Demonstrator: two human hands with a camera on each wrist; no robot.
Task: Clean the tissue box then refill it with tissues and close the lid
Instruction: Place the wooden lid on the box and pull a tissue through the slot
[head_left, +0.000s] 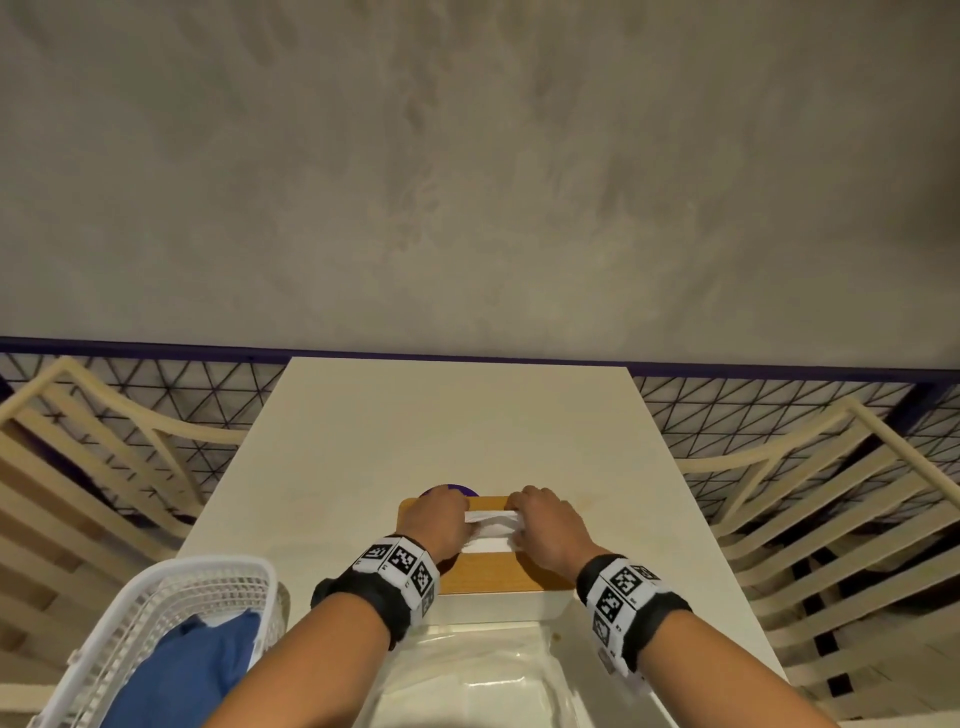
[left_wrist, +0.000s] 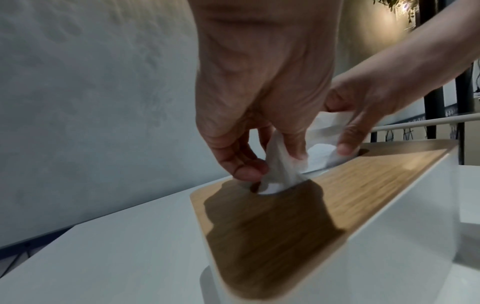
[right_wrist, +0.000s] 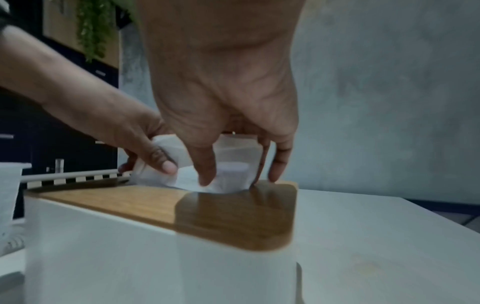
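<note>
A white tissue box (head_left: 493, 605) with a wooden lid (head_left: 488, 571) stands on the white table (head_left: 415, 426), and the lid sits flat on it. A white tissue (head_left: 493, 527) sticks up through the lid's slot. My left hand (head_left: 441, 519) pinches the tissue's left end (left_wrist: 279, 172) between thumb and fingers just above the lid (left_wrist: 337, 195). My right hand (head_left: 540, 525) pinches its right end (right_wrist: 187, 176), with fingertips reaching down to the lid (right_wrist: 207, 216) beside the slot. The box's inside is hidden.
A white mesh basket (head_left: 176, 597) holding a blue cloth (head_left: 197, 670) stands at the near left. Clear plastic wrapping (head_left: 483, 670) lies in front of the box. A purple round object (head_left: 452, 489) peeks out behind it. Slatted chairs (head_left: 831, 519) flank the table, with a grey wall beyond.
</note>
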